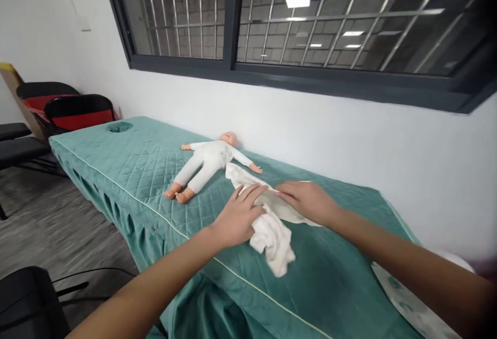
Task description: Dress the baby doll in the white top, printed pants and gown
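A white cloth, perhaps a small garment, lies partly crumpled and partly spread on the green bed cover. My left hand is closed on its middle, fingers over the top, with the bunched part coming out beneath the palm. My right hand pinches the cloth's upper edge just to the right, its fingertips close to those of my left. Just beyond and to the left, a baby doll in a white suit lies on its back, arms spread and feet bare. One end of the cloth reaches near the doll's side.
The massage bed has a quilted green cover and a face hole at its far left end. A patterned white cloth lies at the right under my forearm. Black and red chairs stand at the left. A barred window is above.
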Action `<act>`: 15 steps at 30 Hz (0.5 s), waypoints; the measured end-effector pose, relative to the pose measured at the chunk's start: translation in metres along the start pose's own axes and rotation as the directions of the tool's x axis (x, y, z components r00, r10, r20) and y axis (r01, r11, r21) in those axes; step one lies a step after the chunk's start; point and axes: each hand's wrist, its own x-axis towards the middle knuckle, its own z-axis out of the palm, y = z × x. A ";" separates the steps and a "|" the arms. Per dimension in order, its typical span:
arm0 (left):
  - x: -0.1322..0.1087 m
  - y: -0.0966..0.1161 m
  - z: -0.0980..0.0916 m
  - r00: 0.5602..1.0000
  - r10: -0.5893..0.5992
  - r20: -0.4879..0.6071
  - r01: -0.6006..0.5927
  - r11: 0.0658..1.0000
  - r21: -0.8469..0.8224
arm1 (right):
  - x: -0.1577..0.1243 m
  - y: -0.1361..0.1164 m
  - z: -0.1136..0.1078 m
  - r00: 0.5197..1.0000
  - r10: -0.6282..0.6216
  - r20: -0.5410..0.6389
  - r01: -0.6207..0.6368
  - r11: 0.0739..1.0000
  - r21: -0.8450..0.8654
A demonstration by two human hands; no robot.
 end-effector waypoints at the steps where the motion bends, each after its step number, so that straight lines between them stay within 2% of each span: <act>1: 0.007 0.009 0.000 0.999 -0.015 -0.050 0.015 1.000 0.007 | -0.013 -0.012 -0.007 0.999 -0.027 0.019 0.027 1.000 0.005; 4: 0.014 0.028 -0.001 0.991 -0.042 -0.125 0.045 0.999 0.023 | -0.058 -0.033 -0.021 0.999 0.024 0.043 -0.026 0.998 0.055; 6: 0.008 0.038 -0.005 0.978 -0.031 -0.209 0.044 0.997 0.057 | -0.090 -0.038 -0.023 0.983 0.169 0.065 -0.175 0.978 0.109; 8: -0.003 0.049 -0.011 0.931 0.000 -0.366 0.029 0.997 0.074 | -0.119 -0.045 -0.018 0.927 0.358 0.110 -0.373 0.910 0.181; 10: -0.015 0.066 -0.020 0.837 0.000 -0.547 0.009 1.000 0.014 | -0.140 -0.060 -0.006 0.859 0.478 0.185 -0.512 0.795 0.324; 12: -0.030 0.087 -0.029 0.727 -0.075 -0.682 -0.005 0.993 -0.115 | -0.152 -0.085 0.012 0.842 0.482 0.242 -0.527 0.639 0.561; 13: -0.039 0.098 -0.032 0.685 -0.130 -0.717 -0.015 0.981 -0.191 | -0.154 -0.100 0.023 0.834 0.495 0.243 -0.513 0.535 0.671; 14: -0.049 0.110 -0.033 0.663 -0.188 -0.724 -0.020 0.963 -0.267 | -0.154 -0.116 0.034 0.828 0.508 0.238 -0.479 0.419 0.771; 15: -0.059 0.120 -0.033 0.670 -0.234 -0.705 -0.026 0.941 -0.337 | -0.153 -0.132 0.045 0.819 0.527 0.228 -0.433 0.306 0.848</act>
